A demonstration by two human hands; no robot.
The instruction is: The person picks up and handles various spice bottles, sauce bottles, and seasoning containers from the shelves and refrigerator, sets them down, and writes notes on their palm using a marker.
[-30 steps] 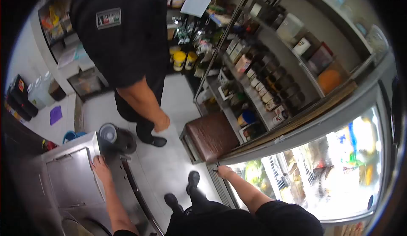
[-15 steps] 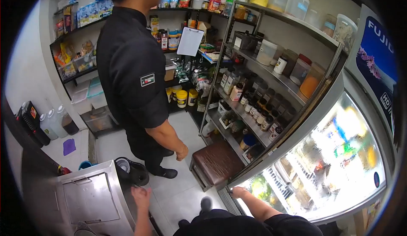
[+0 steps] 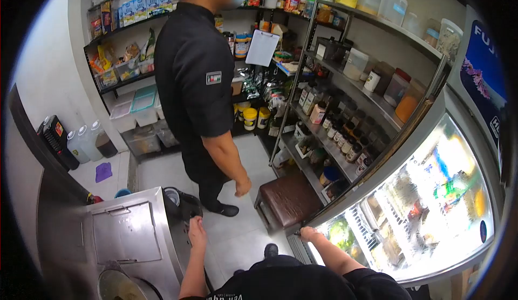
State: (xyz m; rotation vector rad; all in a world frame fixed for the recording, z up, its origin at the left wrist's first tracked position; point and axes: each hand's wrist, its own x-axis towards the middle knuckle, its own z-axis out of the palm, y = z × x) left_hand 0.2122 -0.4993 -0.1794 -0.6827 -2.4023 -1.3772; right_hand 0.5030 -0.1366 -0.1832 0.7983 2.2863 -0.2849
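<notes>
My right hand (image 3: pixel 308 234) is closed on the near left edge of the glass-fronted fridge door (image 3: pixel 319 258). Behind the glass, brightly lit food packs and green produce show blurred. Low on the left, my left hand (image 3: pixel 197 233) hangs in the air, fingers loosely bent and somewhat apart, with nothing visible in it. It is nearest to a black bin-like container (image 3: pixel 186 205) and the steel counter's side. Whether it touches either I cannot tell.
A co-worker in black (image 3: pixel 197 68) stands ahead. Beside the metal shelf rack (image 3: pixel 345 73) of jars and tubs is a brown padded stool (image 3: pixel 291 200). To the left stand a steel counter (image 3: pixel 124 235) and several bottles (image 3: pixel 102 141).
The view has shifted, so the room's contents appear farther right and slightly lower. My left hand's fingers have drawn closer together. My right hand stays on the fridge door edge.
</notes>
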